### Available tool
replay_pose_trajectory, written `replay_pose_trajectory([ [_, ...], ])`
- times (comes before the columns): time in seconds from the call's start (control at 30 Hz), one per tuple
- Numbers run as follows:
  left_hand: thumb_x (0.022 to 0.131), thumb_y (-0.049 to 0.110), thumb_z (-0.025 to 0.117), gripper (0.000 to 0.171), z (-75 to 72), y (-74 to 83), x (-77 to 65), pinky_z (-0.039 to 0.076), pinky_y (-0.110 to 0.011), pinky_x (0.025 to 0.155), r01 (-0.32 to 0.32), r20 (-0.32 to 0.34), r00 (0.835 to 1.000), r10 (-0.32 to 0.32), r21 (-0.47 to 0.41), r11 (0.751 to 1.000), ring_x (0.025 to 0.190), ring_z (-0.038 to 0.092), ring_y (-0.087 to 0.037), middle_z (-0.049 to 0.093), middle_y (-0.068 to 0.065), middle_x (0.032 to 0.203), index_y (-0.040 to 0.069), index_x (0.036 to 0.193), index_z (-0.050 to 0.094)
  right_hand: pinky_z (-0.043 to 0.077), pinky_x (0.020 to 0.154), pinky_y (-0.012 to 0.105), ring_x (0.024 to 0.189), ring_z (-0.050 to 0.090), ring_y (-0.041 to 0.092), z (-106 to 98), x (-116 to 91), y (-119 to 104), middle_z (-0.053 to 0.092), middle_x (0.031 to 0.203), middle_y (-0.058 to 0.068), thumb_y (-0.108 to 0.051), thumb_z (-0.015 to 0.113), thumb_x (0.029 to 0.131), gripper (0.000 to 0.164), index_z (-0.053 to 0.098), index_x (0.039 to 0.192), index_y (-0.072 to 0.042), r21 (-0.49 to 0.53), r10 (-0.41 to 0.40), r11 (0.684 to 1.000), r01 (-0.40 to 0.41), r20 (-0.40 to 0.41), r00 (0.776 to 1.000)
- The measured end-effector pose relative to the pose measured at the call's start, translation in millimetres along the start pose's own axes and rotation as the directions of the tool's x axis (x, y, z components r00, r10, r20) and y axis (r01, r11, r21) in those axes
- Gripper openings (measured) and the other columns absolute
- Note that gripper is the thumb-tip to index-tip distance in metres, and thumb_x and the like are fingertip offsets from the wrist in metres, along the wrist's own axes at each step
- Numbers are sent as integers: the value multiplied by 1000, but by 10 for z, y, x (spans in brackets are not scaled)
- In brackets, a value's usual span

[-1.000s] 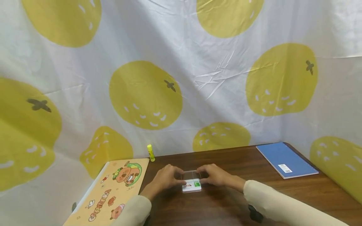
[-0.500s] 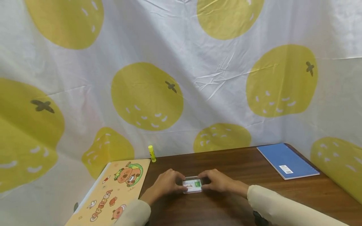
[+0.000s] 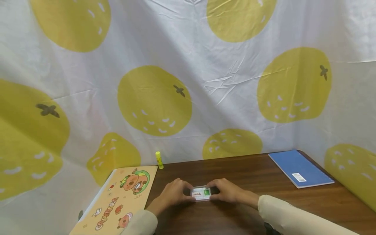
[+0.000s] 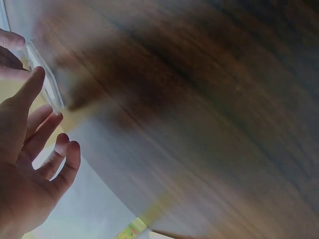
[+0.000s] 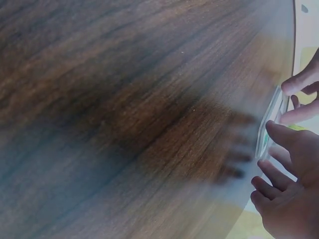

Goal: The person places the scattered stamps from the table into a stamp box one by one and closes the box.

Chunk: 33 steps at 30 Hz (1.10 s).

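A small clear plastic case with a white card inside, printed in green and reddish marks, is at the middle of the table. My left hand pinches its left end between thumb and fingers, and my right hand pinches its right end the same way. Seen almost edge-on, the thin case shows in the left wrist view with the left hand at it. The right wrist view has the case between both hands, the right hand nearer. Fingers hide the case's ends.
A cream folder with cartoon capybaras lies at the left. A yellow glue stick stands at the back edge beside it. The blue notebook lies at the back right. A fruit-patterned curtain closes off the brown table.
The transparent lid, raised at the far side a second ago, has come down over the card, and the case now looks closed. Both hands came slightly lower with it; the view shifted a little.
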<state>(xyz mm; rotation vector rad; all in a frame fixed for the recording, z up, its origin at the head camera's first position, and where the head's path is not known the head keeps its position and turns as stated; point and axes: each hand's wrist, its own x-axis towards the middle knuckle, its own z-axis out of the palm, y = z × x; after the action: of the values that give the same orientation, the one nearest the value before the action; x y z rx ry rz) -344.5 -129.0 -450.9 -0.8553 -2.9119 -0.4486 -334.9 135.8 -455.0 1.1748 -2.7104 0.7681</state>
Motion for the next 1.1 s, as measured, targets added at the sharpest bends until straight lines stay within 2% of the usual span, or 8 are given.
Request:
replay_pose_trajectory([
  [0.17, 78, 50, 89, 40, 6, 28, -12, 55, -42, 86, -7, -11, 1000, 7, -5, 1000, 97, 62, -12, 76, 6, 107, 21, 105, 82, 54, 96, 50, 116, 67, 38, -13, -9, -18, 71, 125, 21, -15, 83, 88, 39, 72, 120, 3, 14, 30, 999, -30, 21, 999],
  [0.4, 78, 50, 89, 44, 28, 40, -16, 56, -45, 88, -13, -18, 1000, 13, -9, 1000, 102, 65, -17, 77, 3, 110, 18, 108, 82, 53, 98, 52, 118, 66, 40, -30, -23, -37, 70, 125, 22, -14, 83, 88, 39, 71, 121, 4, 35, 40, 999, -41, 41, 998],
  [0.57, 76, 49, 91, 45, 50, 41, 0, 57, -42, 87, -19, -17, 1000, 18, -14, 1000, 103, 68, -16, 77, 2, 109, 16, 106, 82, 54, 96, 50, 114, 68, 37, -11, -30, -29, 72, 122, 21, -12, 85, 86, 39, 72, 119, 4, 45, 48, 998, -49, 26, 999],
  [0.83, 72, 51, 93, 46, 86, 38, 18, 57, -37, 80, -15, -21, 1000, 15, 6, 1000, 94, 69, -12, 78, 1, 104, 17, 102, 82, 56, 91, 45, 109, 70, 30, 11, -49, -27, 75, 117, 17, -13, 87, 85, 38, 74, 117, 1, 6, 50, 999, -50, 19, 999],
  [1.1, 75, 48, 92, 45, 56, 52, -8, 58, -39, 79, -15, -27, 1000, 16, 25, 1000, 99, 71, -19, 78, -1, 108, 16, 105, 81, 56, 94, 46, 113, 69, 34, 9, -12, -9, 73, 120, 19, -13, 85, 86, 40, 72, 120, 3, -7, 35, 999, -35, 33, 999],
])
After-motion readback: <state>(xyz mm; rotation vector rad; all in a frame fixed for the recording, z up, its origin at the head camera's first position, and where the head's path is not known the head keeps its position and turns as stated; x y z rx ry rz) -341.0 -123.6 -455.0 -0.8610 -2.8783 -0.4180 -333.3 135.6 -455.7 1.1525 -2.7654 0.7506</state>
